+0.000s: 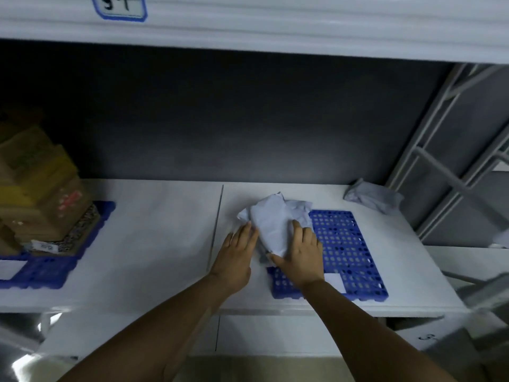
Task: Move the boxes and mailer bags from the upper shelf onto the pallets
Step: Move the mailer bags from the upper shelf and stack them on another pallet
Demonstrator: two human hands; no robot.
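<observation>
While both forearms reach forward, left hand [237, 249] and right hand [304, 256], each grip apart, press flat against a crumpled pale-grey plastic mailer bag [271, 223] overlapping the left edge of a blue perforated plastic pallet [348, 244].

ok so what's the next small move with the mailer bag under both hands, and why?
Probably slide the mailer bag rightward. The left hand touches its left side and the right hand rests on it, but it straddles the left edge of the blue pallet, partly on the white shelf.

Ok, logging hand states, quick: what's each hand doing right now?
Left hand: open, straight fingers touching the mailer bag.
Right hand: open, resting on it.
</observation>
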